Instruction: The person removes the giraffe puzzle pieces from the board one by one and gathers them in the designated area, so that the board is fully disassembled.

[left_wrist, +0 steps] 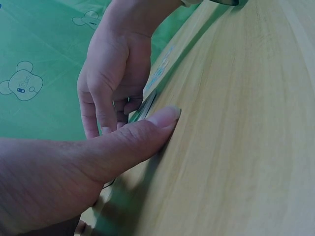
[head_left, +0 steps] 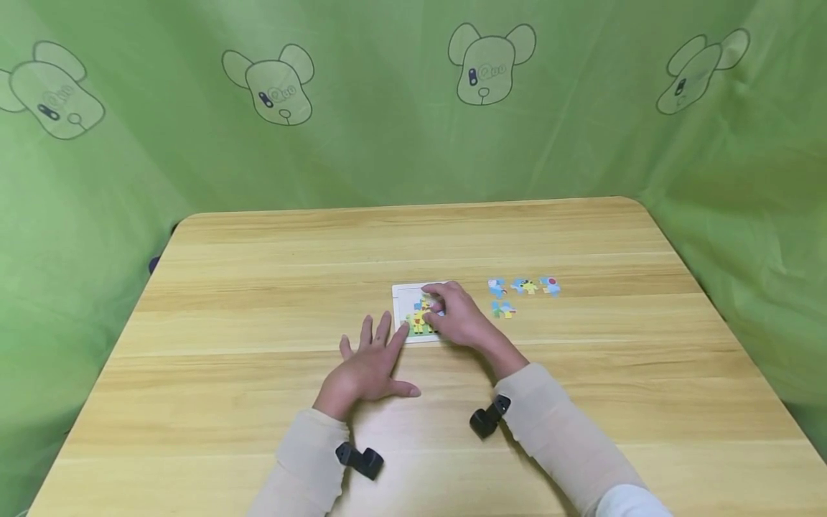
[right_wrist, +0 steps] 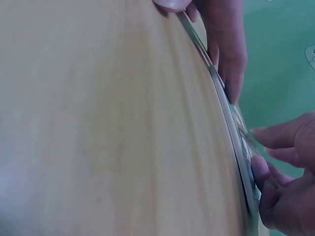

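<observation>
A white-framed jigsaw board [head_left: 396, 305] lies at mid-table, its lower part filled with yellow and green picture pieces. My left hand [head_left: 370, 370] has its fingers spread, the index fingertip on the board's lower left edge and the thumb out over the wood. From the right, my right hand [head_left: 460, 316] reaches over the board. Its thumb and index finger are curved about a blue and yellow puzzle piece [head_left: 423, 304], partly hidden by the fingers. The right wrist view shows the fingertips [right_wrist: 258, 133] right at the board's surface.
To the right of the board lie several loose puzzle pieces [head_left: 528, 286], with one piece [head_left: 503, 310] in front of them. A wooden table [head_left: 258, 287] carries everything. Green cloth [head_left: 388, 143] with bear-head outlines hangs behind and at both sides.
</observation>
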A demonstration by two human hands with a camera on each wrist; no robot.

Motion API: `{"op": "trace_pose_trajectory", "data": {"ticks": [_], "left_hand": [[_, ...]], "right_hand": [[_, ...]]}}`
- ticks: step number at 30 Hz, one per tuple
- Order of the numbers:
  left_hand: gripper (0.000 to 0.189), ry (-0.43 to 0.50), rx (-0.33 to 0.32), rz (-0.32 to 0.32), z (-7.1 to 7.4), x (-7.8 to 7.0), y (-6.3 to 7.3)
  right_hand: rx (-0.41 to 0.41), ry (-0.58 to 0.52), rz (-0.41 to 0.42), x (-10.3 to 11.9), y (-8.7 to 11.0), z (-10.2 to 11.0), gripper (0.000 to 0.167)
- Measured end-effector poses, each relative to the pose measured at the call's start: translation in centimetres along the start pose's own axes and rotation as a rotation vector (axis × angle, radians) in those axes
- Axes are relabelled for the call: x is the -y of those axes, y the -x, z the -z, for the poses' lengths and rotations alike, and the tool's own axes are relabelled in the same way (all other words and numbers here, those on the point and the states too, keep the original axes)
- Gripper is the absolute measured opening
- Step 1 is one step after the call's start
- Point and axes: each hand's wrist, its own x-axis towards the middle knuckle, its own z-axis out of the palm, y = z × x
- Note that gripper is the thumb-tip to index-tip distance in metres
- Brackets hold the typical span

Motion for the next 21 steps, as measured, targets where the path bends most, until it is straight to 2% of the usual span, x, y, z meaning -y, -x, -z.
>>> {"op": "trace_pose_trajectory", "data": {"ticks": [6, 16, 21], "left_hand": [[0.107, 0.005, 0.007, 0.010, -0.06, -0.05, -0.06], [0.107, -0.002, 0.004, 0.004, -0.04, -0.12, -0.08], [0.107, 0.002, 0.009, 0.008, -0.09, -0.10, -0.03]], "right_hand": [[0.006, 0.077, 0.004, 0.28, -0.34, -0.23, 0.051], [0.023, 0.097, 0.038, 0.58, -0.24, -0.28, 0.051], [0.022, 0.076, 0.025, 0.72, -0.13, -0.31, 0.046]]}}
